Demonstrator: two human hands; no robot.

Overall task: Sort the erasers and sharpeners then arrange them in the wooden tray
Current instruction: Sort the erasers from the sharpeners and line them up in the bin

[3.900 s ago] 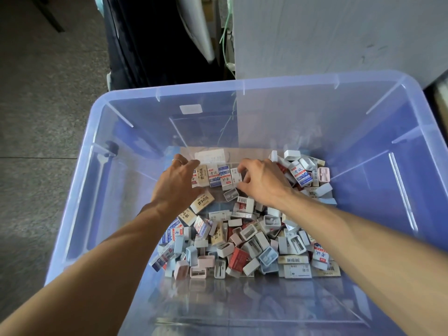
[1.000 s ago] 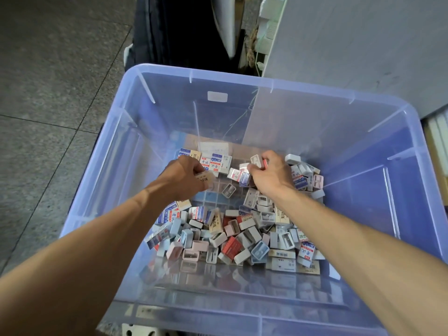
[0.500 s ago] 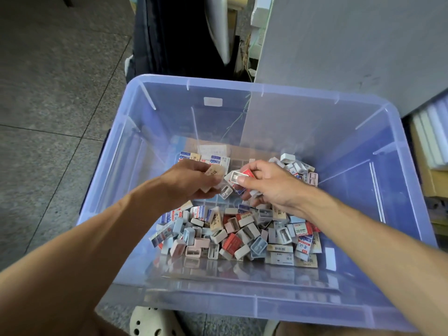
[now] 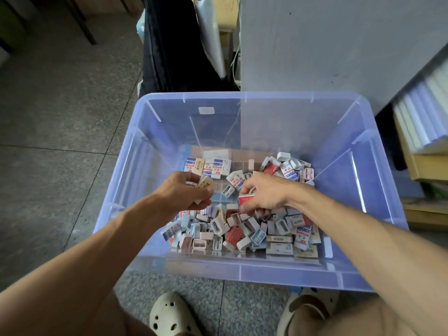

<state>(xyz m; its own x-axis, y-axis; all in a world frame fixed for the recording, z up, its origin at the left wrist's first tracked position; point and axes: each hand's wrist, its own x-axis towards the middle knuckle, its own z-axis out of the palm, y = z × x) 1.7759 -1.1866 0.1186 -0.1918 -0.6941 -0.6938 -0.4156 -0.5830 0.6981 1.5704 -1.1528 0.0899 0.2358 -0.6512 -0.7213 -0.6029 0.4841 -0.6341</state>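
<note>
The left hand is curled around a tan eraser, pinching it between thumb and fingers above the heap. Whether more pieces sit in that palm cannot be told. The right hand is beside it, fingers bent down over the heap, gripping a red eraser at the thumb side; its fingertips are hidden among the pieces below.

Between the 2 hands lies a pale sharpener on a bare patch of the wooden tray, which rests on the bin floor under the heap. Only bits of the tray show, mostly at the far side, where a row of erasers in white, blue and red sleeves stands side by side just beyond the left hand. Right of that row, beyond the right hand, is a loose cluster of mixed pieces.

Nearer the person, below both hands, the main heap spreads across the floor: white, pink and blue sharpeners mixed with sleeved erasers, lying at all angles and touching each other.

All of this sits inside a clear bluish bin on a speckled floor. 2 clogs, one pale and one tan, show at the near edge. A grey panel stands behind the bin, and shelves are at the right.
</note>
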